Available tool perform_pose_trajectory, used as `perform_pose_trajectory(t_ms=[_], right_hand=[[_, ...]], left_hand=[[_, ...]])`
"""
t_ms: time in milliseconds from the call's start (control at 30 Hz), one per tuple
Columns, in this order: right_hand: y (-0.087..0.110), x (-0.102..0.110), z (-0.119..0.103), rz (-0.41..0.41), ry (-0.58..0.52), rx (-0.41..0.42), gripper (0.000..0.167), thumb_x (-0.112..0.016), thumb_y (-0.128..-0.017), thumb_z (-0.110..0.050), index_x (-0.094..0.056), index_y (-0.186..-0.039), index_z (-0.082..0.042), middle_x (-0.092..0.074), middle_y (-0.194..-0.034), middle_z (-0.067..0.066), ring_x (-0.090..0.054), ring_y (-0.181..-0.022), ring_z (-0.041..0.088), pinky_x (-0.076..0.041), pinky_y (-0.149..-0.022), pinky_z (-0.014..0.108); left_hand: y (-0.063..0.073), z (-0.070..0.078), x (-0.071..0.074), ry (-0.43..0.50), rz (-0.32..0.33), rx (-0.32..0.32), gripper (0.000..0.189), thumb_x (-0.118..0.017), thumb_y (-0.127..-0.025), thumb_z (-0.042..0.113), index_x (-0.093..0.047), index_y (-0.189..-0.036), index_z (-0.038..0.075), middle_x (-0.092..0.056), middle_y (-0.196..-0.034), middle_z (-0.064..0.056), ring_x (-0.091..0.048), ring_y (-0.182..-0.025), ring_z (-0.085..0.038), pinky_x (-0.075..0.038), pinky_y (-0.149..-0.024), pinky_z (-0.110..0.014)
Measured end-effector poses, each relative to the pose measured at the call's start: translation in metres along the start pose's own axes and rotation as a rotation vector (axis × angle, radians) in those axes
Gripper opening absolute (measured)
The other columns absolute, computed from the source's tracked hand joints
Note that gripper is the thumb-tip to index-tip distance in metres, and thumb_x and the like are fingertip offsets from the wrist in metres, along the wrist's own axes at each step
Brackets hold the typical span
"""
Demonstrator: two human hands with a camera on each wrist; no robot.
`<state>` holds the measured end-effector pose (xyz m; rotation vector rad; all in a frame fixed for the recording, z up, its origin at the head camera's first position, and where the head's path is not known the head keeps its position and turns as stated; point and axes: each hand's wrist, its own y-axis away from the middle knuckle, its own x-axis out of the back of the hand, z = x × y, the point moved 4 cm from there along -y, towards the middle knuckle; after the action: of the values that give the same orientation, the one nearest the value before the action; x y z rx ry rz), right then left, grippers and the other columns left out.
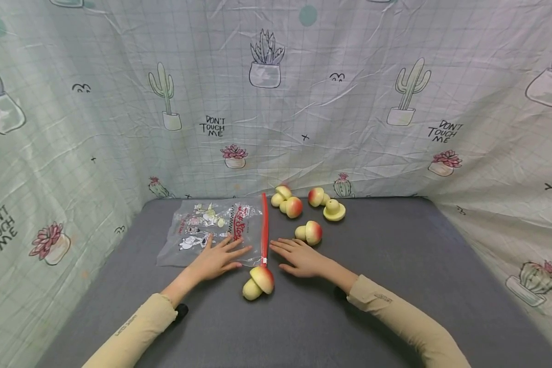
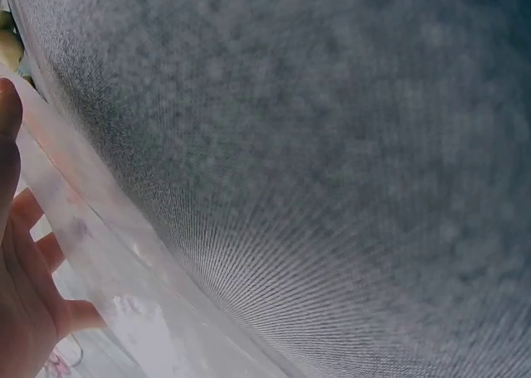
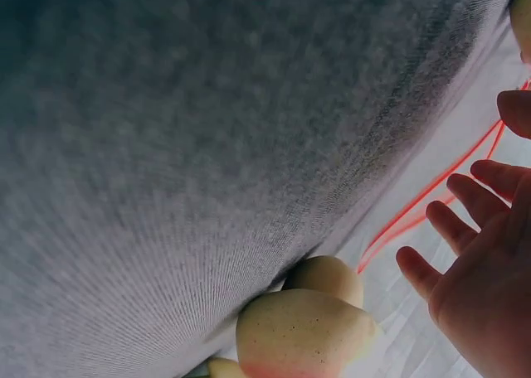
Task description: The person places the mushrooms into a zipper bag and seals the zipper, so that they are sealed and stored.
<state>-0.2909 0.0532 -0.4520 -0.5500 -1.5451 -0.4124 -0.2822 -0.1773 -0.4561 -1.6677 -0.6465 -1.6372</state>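
A clear plastic zip bag (image 1: 170, 250) with printed cartoon figures and a red zip strip (image 1: 265, 225) lies flat on the table. My left hand (image 1: 217, 259) is spread over its lower part, fingers straight. To the right of the red strip, my right hand (image 1: 301, 258) is stretched out flat with nothing in its grasp. A toy mushroom (image 1: 262, 281) with a red-and-yellow cap lies between the hands, just below the strip's white slider (image 1: 264, 261). Another mushroom (image 1: 314, 233) lies right behind the right hand, and shows large in the right wrist view (image 3: 303, 332).
Several more toy mushrooms lie at the back of the grey table (image 1: 386, 255), among them one standing cap-down (image 1: 334, 210) and one with a red cap (image 1: 294, 207). A printed cloth (image 1: 303, 112) hangs behind the table and along both sides.
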Motion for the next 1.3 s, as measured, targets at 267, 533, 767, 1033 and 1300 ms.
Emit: perform_pose_trajectory(t_ms=[267, 533, 767, 1033, 1300], right_hand=[[-0.009, -0.005, 0.004, -0.065, 0.04, -0.021, 0.057, -0.043, -0.092, -0.037, -0.024, -0.143, -0.019, -0.026, -0.148, -0.002, -0.026, -0.135, 0.02, -0.028, -0.103, 0.047], [-0.014, -0.009, 0.007, -0.079, 0.096, -0.004, 0.053, -0.042, -0.092, -0.038, -0.03, -0.14, -0.02, -0.028, -0.147, -0.002, -0.027, -0.134, 0.02, -0.029, -0.102, 0.047], [-0.017, -0.013, 0.006, -0.126, 0.112, 0.01, 0.052, -0.042, -0.092, -0.037, -0.031, -0.14, -0.02, -0.029, -0.146, -0.003, -0.025, -0.135, 0.021, -0.029, -0.101, 0.048], [-0.017, -0.017, 0.005, -0.172, 0.147, 0.0, 0.052, -0.04, -0.093, -0.041, -0.03, -0.14, -0.022, -0.028, -0.146, -0.005, -0.025, -0.135, 0.018, -0.029, -0.102, 0.048], [-0.021, -0.017, 0.008, -0.198, 0.156, -0.007, 0.052, -0.038, -0.093, -0.043, -0.029, -0.14, -0.023, -0.027, -0.147, -0.006, -0.023, -0.136, 0.017, -0.028, -0.103, 0.047]], left_hand=[[-0.002, 0.005, 0.002, 0.007, -0.048, 0.008, 0.052, -0.049, -0.086, 0.046, -0.038, -0.135, 0.031, -0.035, -0.143, -0.007, -0.029, -0.131, -0.035, -0.015, -0.094, -0.071], [-0.006, 0.008, 0.001, -0.004, -0.103, 0.017, 0.051, -0.044, -0.088, 0.048, -0.039, -0.135, 0.03, -0.036, -0.143, -0.007, -0.029, -0.131, -0.035, -0.017, -0.093, -0.071], [-0.008, 0.01, 0.0, -0.042, -0.108, 0.0, 0.045, -0.043, -0.09, 0.042, -0.042, -0.133, 0.029, -0.037, -0.141, -0.008, -0.033, -0.13, -0.035, -0.02, -0.092, -0.071], [-0.015, 0.012, 0.0, -0.028, -0.091, -0.049, 0.044, -0.049, -0.088, 0.041, -0.049, -0.128, 0.025, -0.039, -0.14, -0.01, -0.034, -0.128, -0.036, -0.02, -0.091, -0.071], [-0.039, 0.01, -0.003, -0.057, -0.1, -0.048, 0.035, -0.043, -0.091, 0.04, -0.054, -0.119, 0.022, -0.044, -0.136, -0.008, -0.036, -0.128, -0.033, -0.019, -0.096, -0.068]])
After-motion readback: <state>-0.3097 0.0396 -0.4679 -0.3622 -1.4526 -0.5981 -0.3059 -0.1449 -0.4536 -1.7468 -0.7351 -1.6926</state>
